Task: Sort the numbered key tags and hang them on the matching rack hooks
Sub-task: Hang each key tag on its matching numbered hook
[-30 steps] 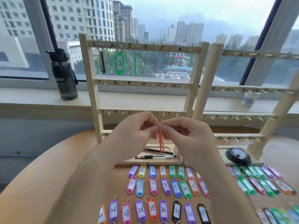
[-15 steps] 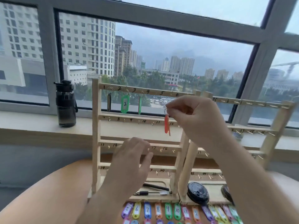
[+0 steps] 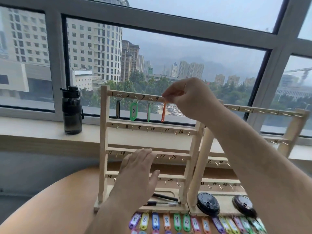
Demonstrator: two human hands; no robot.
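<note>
Pinching the ring of the orange tag [image 3: 163,112] between thumb and fingertips, the right hand [image 3: 189,98] holds it up at the top rail by the mark 4. Half a second ago it held that tag lower, in front of the second rail. Whether the ring is over the hook cannot be told. Nearest, a row of loose tags [image 3: 166,220] lies on the table [image 3: 50,200], numbered 5 onward. Above them the left hand [image 3: 136,176] is spread with straight fingers in front of the third and fourth rails of the rack [image 3: 103,149], much as before; a second ago it pinched the tag together with the right. Two pens [image 3: 165,197] lie on the rack's base, with two black lids [image 3: 208,204] to their right. On the top rail hang a black tag [image 3: 117,109], a green tag marked 2 [image 3: 133,111] and a second green tag [image 3: 148,112], with the orange one just beside them. A second rack [image 3: 290,129] stands to the right. A dark bottle [image 3: 71,110] stands on the windowsill behind.
</note>
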